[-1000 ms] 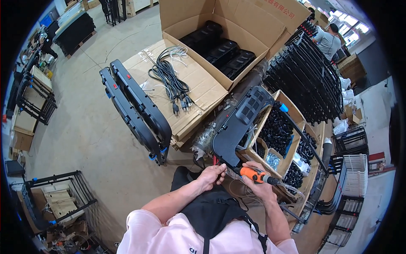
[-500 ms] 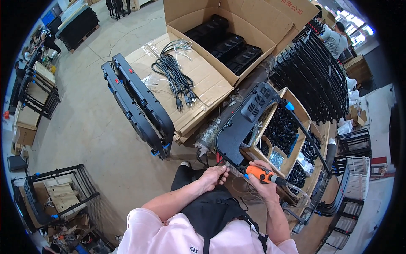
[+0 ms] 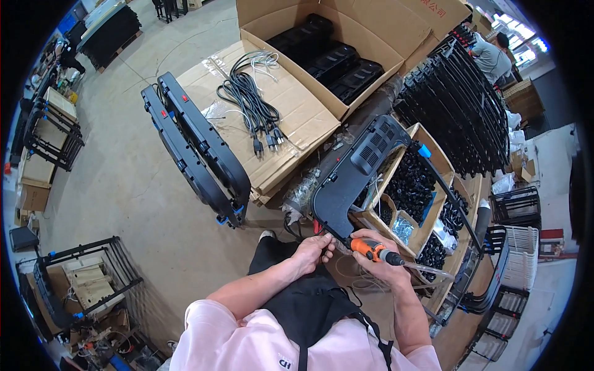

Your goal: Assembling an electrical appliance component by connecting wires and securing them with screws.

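Note:
A black plastic housing point(image 3: 337, 195) with a vented raised part lies in front of me, its lower end next to my hands. My right hand point(image 3: 385, 267) is wrapped round an orange and black power screwdriver point(image 3: 366, 248), with a clear hose at its rear end. The driver points left, its nose beside the housing's lower end. Close to that nose, my left hand point(image 3: 312, 250) is closed with fingertips pinched together. Whatever those fingers hold is too small to make out. The driver's tip is hard to see.
A wooden divided tray point(image 3: 441, 213) of small black parts and screws stands right of the housing. Coiled power cords point(image 3: 250, 105) lie on flat cardboard point(image 3: 303, 117) beside an open carton point(image 3: 346, 117). Two upright black frames point(image 3: 198, 148) stand at left; black racks point(image 3: 455, 111) at right.
The screwdriver and my right hand have shifted left and slightly upward, nearer my left hand. My left hand stays closed near the housing's lower end. The whole view has shifted slightly.

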